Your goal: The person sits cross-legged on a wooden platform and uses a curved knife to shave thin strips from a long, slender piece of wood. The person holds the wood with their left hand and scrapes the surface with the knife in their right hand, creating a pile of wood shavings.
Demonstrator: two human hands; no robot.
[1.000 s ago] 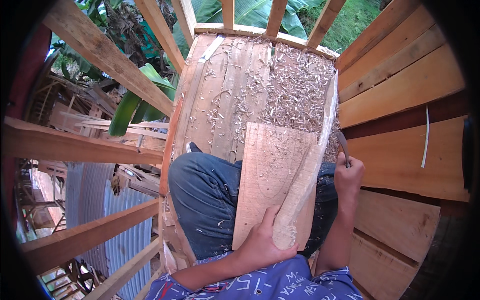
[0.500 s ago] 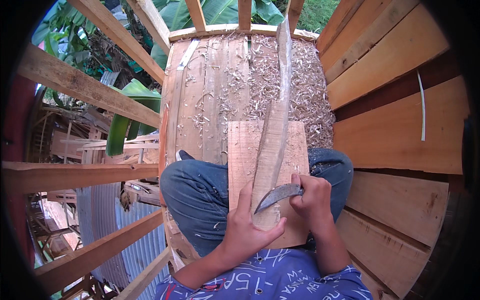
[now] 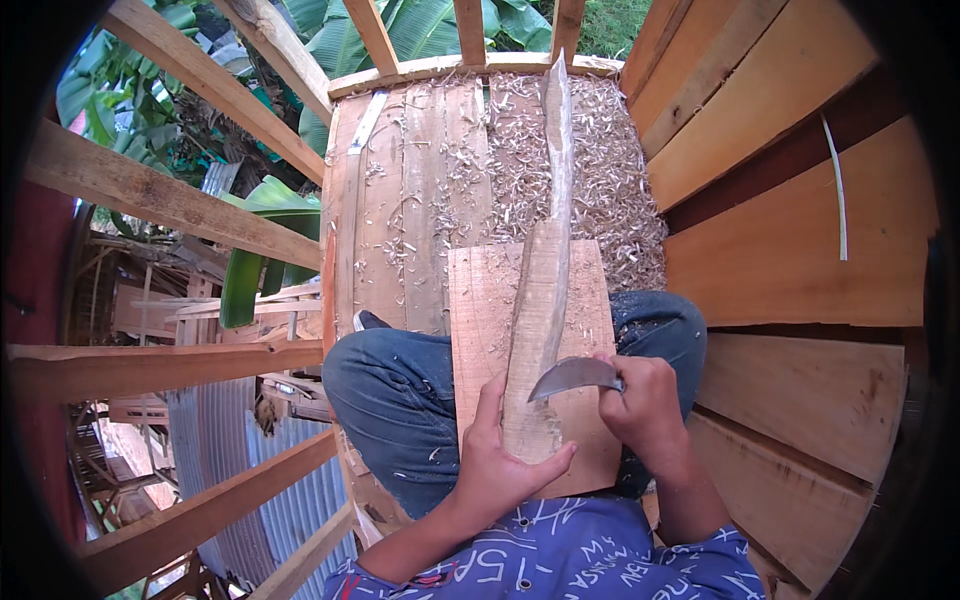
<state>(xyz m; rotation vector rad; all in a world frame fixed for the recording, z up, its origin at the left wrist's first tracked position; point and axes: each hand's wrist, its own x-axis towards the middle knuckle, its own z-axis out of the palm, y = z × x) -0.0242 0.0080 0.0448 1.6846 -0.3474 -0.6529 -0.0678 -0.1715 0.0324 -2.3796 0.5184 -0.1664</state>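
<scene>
A long, roughly shaped piece of wood [image 3: 538, 310] lies lengthwise over a flat board [image 3: 480, 300] across my lap, its narrow far end reaching toward the railing. My left hand [image 3: 508, 440] grips the wide near end, thumb on one side and fingers on the other. In my right hand [image 3: 645, 400] is a knife with a curved grey blade [image 3: 575, 374]; its handle is mostly hidden in the fist. The blade points left, with its tip over the wood just beyond my left hand; whether it touches cannot be made out.
Curled wood shavings [image 3: 610, 180] cover the far right of the plank floor [image 3: 385, 250]. Slatted railings [image 3: 180, 205] stand on the left, and a board wall [image 3: 800, 230] rises on the right. My bent knees [image 3: 385, 390] flank the board.
The knife and my right hand have shifted slightly right and away from the wood's near end, and the blade has turned flatter. My left hand keeps its hold on the wood.
</scene>
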